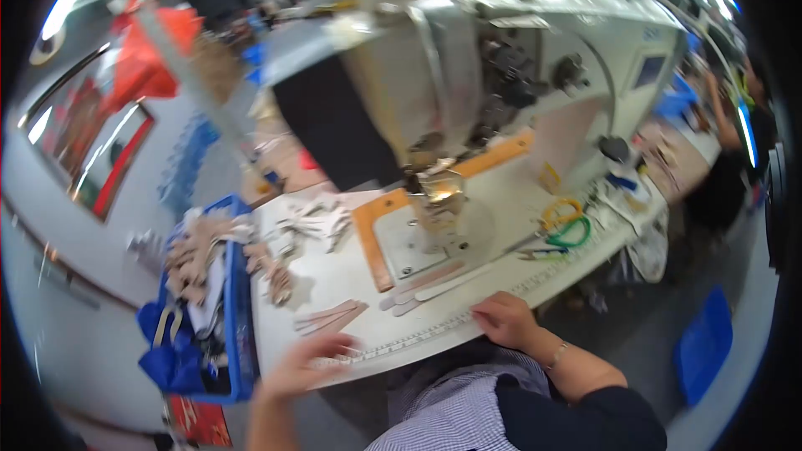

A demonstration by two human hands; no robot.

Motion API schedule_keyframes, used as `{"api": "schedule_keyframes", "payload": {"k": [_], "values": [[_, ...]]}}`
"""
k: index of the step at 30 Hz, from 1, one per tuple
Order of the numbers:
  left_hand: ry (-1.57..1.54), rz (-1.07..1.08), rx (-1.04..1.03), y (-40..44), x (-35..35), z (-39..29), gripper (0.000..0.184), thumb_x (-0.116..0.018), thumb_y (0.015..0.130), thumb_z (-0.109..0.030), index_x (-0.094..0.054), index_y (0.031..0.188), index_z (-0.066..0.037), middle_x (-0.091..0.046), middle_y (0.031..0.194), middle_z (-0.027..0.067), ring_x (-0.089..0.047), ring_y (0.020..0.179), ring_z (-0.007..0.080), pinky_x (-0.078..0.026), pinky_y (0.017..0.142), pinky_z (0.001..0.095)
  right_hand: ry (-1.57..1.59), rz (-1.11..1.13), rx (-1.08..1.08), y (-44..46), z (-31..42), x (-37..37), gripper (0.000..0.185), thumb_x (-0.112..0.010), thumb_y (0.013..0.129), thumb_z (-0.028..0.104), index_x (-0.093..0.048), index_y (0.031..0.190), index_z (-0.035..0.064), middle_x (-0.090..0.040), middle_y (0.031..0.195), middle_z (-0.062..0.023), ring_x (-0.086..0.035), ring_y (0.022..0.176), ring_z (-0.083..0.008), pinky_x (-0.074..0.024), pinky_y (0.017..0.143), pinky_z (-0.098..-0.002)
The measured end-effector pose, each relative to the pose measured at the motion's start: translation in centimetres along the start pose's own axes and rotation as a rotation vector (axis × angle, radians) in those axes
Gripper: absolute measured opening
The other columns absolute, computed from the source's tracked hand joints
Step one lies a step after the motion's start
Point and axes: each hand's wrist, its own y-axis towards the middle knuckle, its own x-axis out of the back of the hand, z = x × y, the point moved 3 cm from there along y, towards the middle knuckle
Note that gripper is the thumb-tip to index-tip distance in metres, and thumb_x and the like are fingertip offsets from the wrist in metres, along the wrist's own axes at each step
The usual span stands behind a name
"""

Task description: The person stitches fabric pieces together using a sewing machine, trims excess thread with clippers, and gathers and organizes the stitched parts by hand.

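Observation:
My left hand (311,362) hovers blurred over the front left of the sewing table (322,280), fingers stretched out and apart, with nothing visible in it. Close beyond it lie narrow beige strips (336,316). My right hand (505,319) rests at the table's front edge by the printed measuring tape (418,337); its fingers are curled together, and whatever they may hold is hidden. Between the hands and the sewing machine (434,200), more beige and pale strips (422,288) lie side by side. No strip visibly sits under the machine's needle area.
A blue crate (242,326) full of beige pieces stands against the table's left side. Loose pale pieces (317,225) lie left of the machine. Green-handled scissors (572,234) and a yellow ring-shaped item (561,213) are on the right. Another person (723,159) is at far right.

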Motion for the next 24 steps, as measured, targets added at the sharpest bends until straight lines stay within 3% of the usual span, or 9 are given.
{"api": "schedule_keyframes", "payload": {"k": [1,4,7,9,12,13,21,23,24], "values": [[0.211,0.132,0.011,0.8,-5.0,-0.1,0.045,-0.068,0.084,-0.012,-0.051,0.125,-0.001,-0.059,0.118,0.009,-0.057,0.108,0.0178,-0.046,0.093,0.0316,0.068,-0.013,0.005,0.0,-1.1,0.9,0.015,-0.069,0.068,0.004,-0.064,0.082,0.0069,-0.062,0.08,-0.0092,-0.059,0.07,-0.0267,-0.0495,0.061,-0.0348],[-0.382,0.396,-0.116,4.2,-18.0,7.2,0.044,-0.064,0.088,-0.026,-0.054,0.123,-0.002,-0.059,0.118,0.0139,-0.056,0.109,0.0191,-0.044,0.095,0.0312,-0.23,-0.068,0.003,1.3,-4.7,5.2,0.023,-0.066,0.064,-0.001,-0.062,0.086,0.0036,-0.06,0.088,-0.0125,-0.056,0.088,-0.0331,-0.0468,0.078,-0.0411],[-0.112,0.121,0.057,7.0,-24.1,11.0,0.043,-0.064,0.086,-0.03,-0.057,0.12,-0.004,-0.062,0.112,0.0163,-0.058,0.107,0.0245,-0.045,0.093,0.0342,-0.344,-0.037,-0.05,1.2,-8.7,8.2,0.027,-0.066,0.067,0.001,-0.061,0.094,0.0018,-0.057,0.104,-0.0143,-0.052,0.1,-0.0353,-0.0428,0.087,-0.0438],[0.492,-0.41,-0.111,6.2,-23.0,13.2,0.041,-0.065,0.081,-0.032,-0.061,0.113,-0.006,-0.063,0.105,0.0176,-0.06,0.1,0.0313,-0.048,0.087,0.0392,-0.337,-0.004,-0.035,0.5,-10.5,8.6,0.028,-0.066,0.068,0.001,-0.06,0.096,0.0022,-0.055,0.11,-0.0151,-0.05,0.104,-0.0358,-0.0413,0.089,-0.0444],[0.891,-0.695,0.397,2.7,-21.2,14.2,0.055,-0.069,0.073,-0.041,-0.057,0.115,-0.007,-0.062,0.103,0.0177,-0.06,0.093,0.0367,-0.046,0.081,0.049,-0.288,0.032,-0.032,0.1,-10.8,8.5,0.027,-0.066,0.07,0.002,-0.06,0.097,0.0028,-0.054,0.113,-0.015,-0.049,0.109,-0.0364,-0.0396,0.093,-0.0452],[0.866,-0.847,0.416,1.8,-22.0,17.2,0.051,-0.07,0.073,-0.039,-0.06,0.11,-0.005,-0.061,0.104,0.0184,-0.059,0.091,0.0394,-0.047,0.081,0.0475,-0.332,-0.001,-0.017,0.3,-10.3,8.5,0.026,-0.066,0.071,0.003,-0.06,0.097,0.0029,-0.054,0.113,-0.0148,-0.048,0.11,-0.0366,-0.0391,0.093,-0.0456],[0.522,-0.687,0.337,0.4,-22.4,16.9,0.038,-0.07,0.076,-0.031,-0.064,0.1,-0.002,-0.065,0.086,0.0205,-0.064,0.082,0.0356,-0.051,0.074,0.0424,-0.296,-0.061,-0.069,0.2,-10.4,8.3,0.023,-0.067,0.072,0.005,-0.061,0.095,0.0031,-0.056,0.109,-0.013,-0.049,0.11,-0.0362,-0.0398,0.094,-0.0452],[0.472,-0.246,0.261,-0.1,-23.9,16.3,0.034,-0.067,0.077,-0.027,-0.065,0.101,-0.003,-0.065,0.09,0.0211,-0.063,0.085,0.0361,-0.051,0.074,0.0417,-0.283,-0.05,-0.051,0.0,-10.3,8.6,0.023,-0.068,0.072,0.005,-0.061,0.094,0.0033,-0.056,0.108,-0.0128,-0.049,0.109,-0.0352,-0.0401,0.094,-0.0444],[0.461,-0.236,0.255,0.0,-24.4,15.7,0.034,-0.067,0.077,-0.027,-0.065,0.101,-0.003,-0.065,0.09,0.0211,-0.063,0.085,0.0361,-0.051,0.074,0.0417,-0.296,-0.043,-0.056,0.2,-10.2,8.7,0.023,-0.068,0.072,0.005,-0.061,0.094,0.0033,-0.056,0.108,-0.0128,-0.049,0.109,-0.0352,-0.0401,0.094,-0.0444]]}}
